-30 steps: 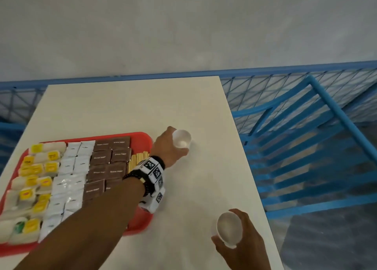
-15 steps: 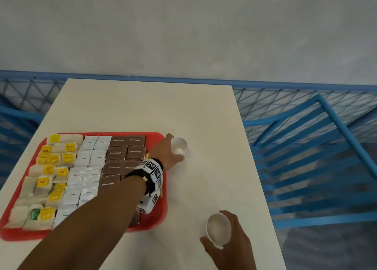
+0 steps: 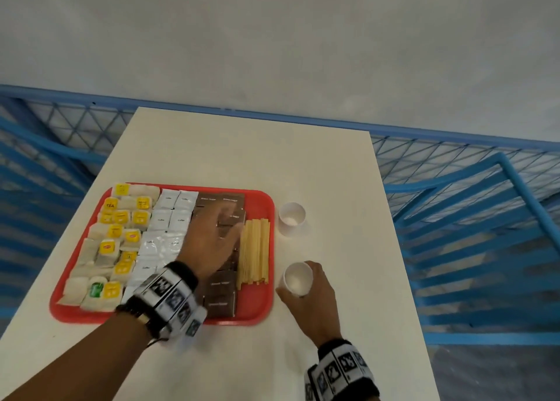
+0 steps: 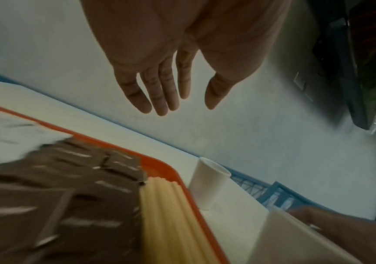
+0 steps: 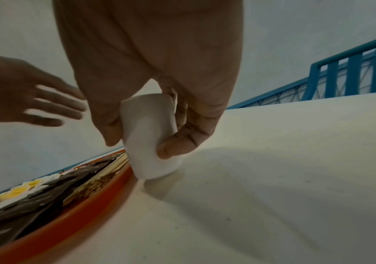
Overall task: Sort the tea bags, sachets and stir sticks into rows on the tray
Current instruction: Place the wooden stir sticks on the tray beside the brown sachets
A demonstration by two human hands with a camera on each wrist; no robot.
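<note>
From the head view, the left hand (image 3: pixel 212 243) hovers slack-fingered over brown sachets (image 3: pixel 221 291) on the red tray (image 3: pixel 266 294). In the right wrist view, the right hand (image 5: pixel 160 100) grasps a white cup (image 5: pixel 151 141); best set it squarely on the tabletop (image 5: pixel 273 178), clear of the stir sticks (image 3: pixel 254 252)

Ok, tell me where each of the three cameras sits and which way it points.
Head: worn high, looking down at the white table, the red plastic tray, both forearms and hands.
Left wrist: under the left hand, looking along its straight fingers over the brown sachets and pale wooden stir sticks.
Right wrist: under the right hand, looking at the white paper cup it grips beside the tray.
Shared: all three show the tray and that cup.
</note>
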